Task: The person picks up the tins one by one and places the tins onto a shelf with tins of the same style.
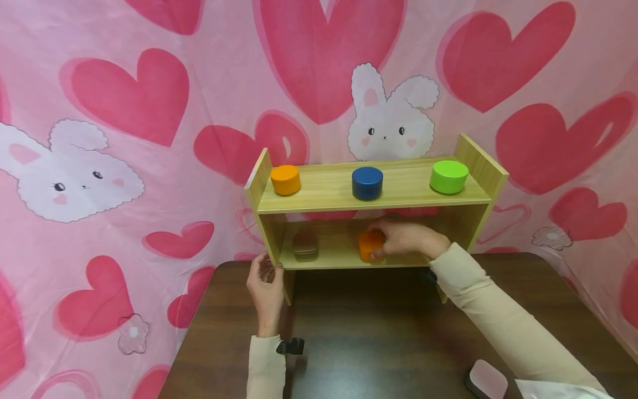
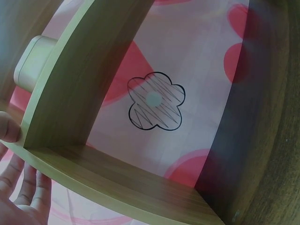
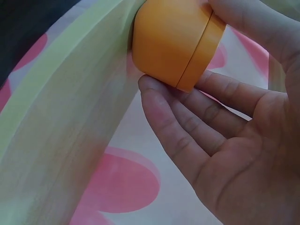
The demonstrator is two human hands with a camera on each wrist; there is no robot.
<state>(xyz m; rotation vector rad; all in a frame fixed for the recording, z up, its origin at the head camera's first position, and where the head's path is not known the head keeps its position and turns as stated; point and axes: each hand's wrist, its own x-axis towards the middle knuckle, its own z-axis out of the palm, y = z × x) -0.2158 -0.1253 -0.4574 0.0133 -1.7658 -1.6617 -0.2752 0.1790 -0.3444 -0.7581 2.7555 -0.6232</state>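
An orange lidded tin (image 1: 370, 246) sits at the lower board of a two-tier wooden shelf (image 1: 324, 204), right of its middle. My right hand (image 1: 405, 238) grips it, with the thumb on one side and the fingers on the other; in the right wrist view the orange tin (image 3: 173, 42) is close against the board. My left hand (image 1: 266, 282) holds the shelf's left side panel near the lower board, thumb at the front edge and fingers on the outer side. A pinkish, rounded square tin (image 1: 305, 247) stands on the lower board's left part.
On the top board stand an orange round tin (image 1: 286, 180), a blue tin (image 1: 367, 183) and a green tin (image 1: 448, 177). A pink-lidded square tin (image 1: 487, 379) lies on the dark wooden table (image 1: 369, 343) near my right sleeve. A heart-printed cloth (image 1: 224, 66) hangs behind the shelf.
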